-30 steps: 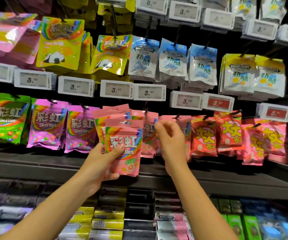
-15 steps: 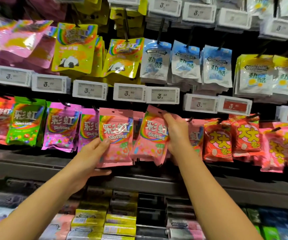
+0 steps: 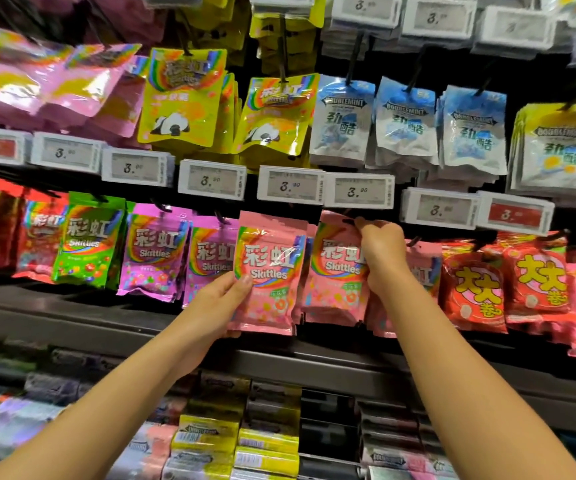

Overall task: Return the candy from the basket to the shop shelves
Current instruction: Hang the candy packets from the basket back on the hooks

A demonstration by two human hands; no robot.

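At the middle row of pegs, my left hand [image 3: 220, 299] holds a loose pink Skittles bag [image 3: 269, 271] by its lower left edge; my right hand [image 3: 380, 251] pinches the top of the hung pink bag [image 3: 335, 271] beside it. I judge the pouch light, soft and glossy-slick, best held at its top seal. Price tags [image 3: 290, 185] crowd close above; purple bags [image 3: 155, 254] flank the left.

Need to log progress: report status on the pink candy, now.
Left hand holds a pink Skittles bag off the hook. Right hand pinches the top of the hanging pink bag at its peg. Nothing blocking.
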